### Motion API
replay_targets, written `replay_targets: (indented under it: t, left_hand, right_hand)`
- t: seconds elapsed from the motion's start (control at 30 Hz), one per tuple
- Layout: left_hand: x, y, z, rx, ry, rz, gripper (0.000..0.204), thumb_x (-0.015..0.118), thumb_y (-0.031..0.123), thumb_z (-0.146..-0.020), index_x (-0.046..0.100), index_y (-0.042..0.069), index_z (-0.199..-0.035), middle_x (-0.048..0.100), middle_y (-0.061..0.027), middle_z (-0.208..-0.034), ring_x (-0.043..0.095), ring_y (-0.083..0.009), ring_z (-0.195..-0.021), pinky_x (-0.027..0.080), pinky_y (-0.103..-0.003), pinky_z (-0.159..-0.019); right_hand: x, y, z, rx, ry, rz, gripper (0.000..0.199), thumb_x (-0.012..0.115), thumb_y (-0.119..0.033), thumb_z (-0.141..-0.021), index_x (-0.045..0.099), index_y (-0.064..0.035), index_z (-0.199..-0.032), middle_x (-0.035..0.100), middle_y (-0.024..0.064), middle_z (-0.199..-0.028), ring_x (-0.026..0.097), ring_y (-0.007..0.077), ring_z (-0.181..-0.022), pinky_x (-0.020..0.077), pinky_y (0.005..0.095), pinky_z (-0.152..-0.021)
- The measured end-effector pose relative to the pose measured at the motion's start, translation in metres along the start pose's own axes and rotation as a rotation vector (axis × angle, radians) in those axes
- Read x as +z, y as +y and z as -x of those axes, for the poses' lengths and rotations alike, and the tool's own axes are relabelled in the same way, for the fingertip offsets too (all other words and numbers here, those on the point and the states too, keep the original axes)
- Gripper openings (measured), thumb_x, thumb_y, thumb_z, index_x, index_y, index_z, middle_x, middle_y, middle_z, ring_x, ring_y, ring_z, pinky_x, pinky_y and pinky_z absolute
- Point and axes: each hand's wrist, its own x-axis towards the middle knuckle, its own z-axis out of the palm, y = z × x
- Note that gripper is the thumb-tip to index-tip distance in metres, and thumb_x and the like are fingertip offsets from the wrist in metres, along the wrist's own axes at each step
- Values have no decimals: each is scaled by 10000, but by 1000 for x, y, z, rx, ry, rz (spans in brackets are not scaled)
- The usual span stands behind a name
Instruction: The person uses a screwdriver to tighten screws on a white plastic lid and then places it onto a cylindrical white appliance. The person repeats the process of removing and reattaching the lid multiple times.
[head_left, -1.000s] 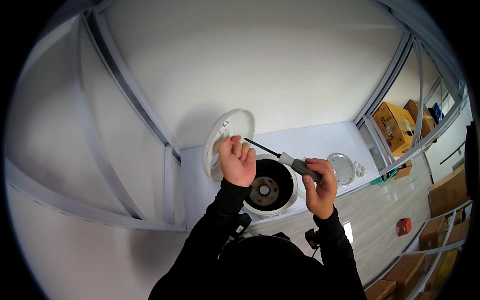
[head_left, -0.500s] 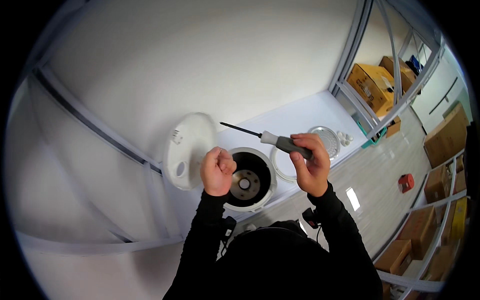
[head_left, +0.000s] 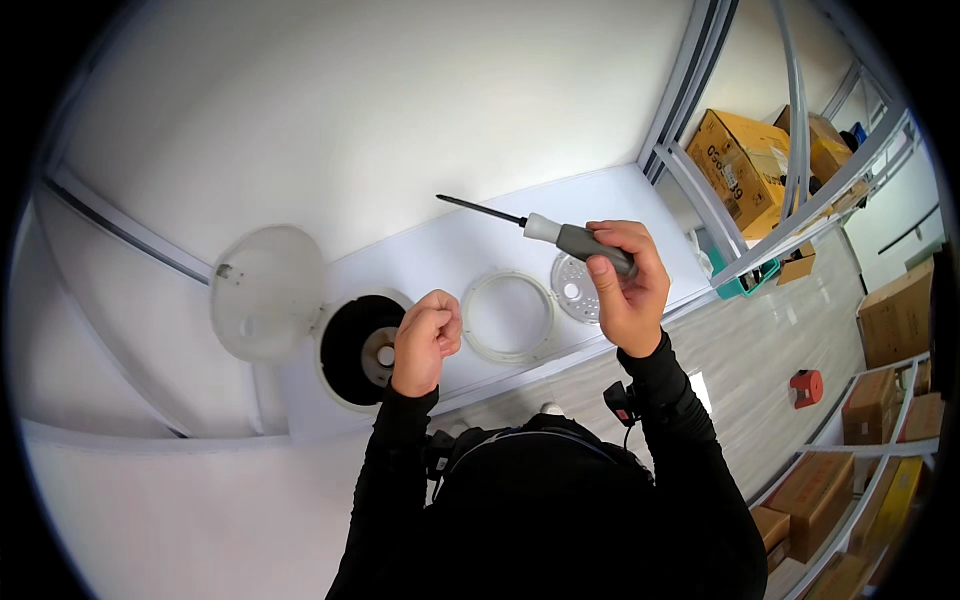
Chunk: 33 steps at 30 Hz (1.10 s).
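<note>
My right hand (head_left: 632, 300) is wrapped round the grey handle of a screwdriver (head_left: 575, 240). Its dark shaft points up and to the left, above the white table (head_left: 400, 255). My left hand (head_left: 425, 340) is closed with the fingertips pressed together; whatever they may hold is hidden. It overlaps the right side of a rice cooker (head_left: 338, 352), whose dark inside shows. The pale lid (head_left: 268, 295) stands open to the cooker's left. Between my hands lies a white ring (head_left: 468, 332). A perforated metal disc (head_left: 574, 290) sits farther right, partly covered by my right hand.
A white wall (head_left: 420, 110) rises behind the table. Metal frame posts (head_left: 690, 80) stand at the right end, with a yellow carton (head_left: 740, 170) and a teal basket (head_left: 765, 277) beyond. A red stool (head_left: 806, 388) is on the floor, near shelves of brown cartons (head_left: 812, 500).
The view has shifted rightward, so the cooker, ring and disc appear farther left. My left hand now covers the cooker's right side rather than its left. The screwdriver stays in my right hand.
</note>
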Motion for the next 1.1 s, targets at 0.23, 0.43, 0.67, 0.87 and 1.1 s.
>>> replay_targets:
  t: [0.23,0.43,0.67,0.87,1.1]
  left_hand:
    - [8,-105,-54,-220,182,-271,174,461,128,-883,584,34,-801,492,-32,-662,420,-128,-543,335,-272,-503]
    - [-28,-196,-78,123,139,-1161,262,504,207,-879,642,-5,-808,641,-168,-781,632,-319,-755,491,-410,-699]
    - [-1,-215,-86,-151,399,-1169,200,548,179,-906,667,23,-866,696,-228,-960,633,-445,-946,497,-519,-861]
    - [-7,-230,-86,-33,420,-1431,129,573,103,-890,659,32,-956,654,-237,-982,627,-438,-958,509,-510,-849]
    - [-7,-225,-95,112,409,-1457,85,646,75,-860,727,60,-877,631,-205,-946,633,-408,-922,518,-490,-812]
  right_hand:
    - [-72,33,-1,139,14,-72,226,697,-70,-946,623,14,-1142,641,173,-1160,625,258,-1085,485,349,-967]
    - [-98,48,7,174,-41,-113,228,700,-60,-941,622,10,-1143,635,168,-1170,619,259,-1097,484,354,-967]
    - [-112,56,28,156,-158,-76,219,700,-69,-938,628,1,-1132,639,171,-1167,621,269,-1091,482,357,-958]
    - [-125,61,31,186,-167,-61,215,683,-88,-961,618,11,-1141,631,182,-1186,613,270,-1120,488,367,-966]
    - [-123,58,32,227,-150,-100,215,704,-57,-935,632,-1,-1129,636,171,-1173,615,260,-1083,484,344,-947]
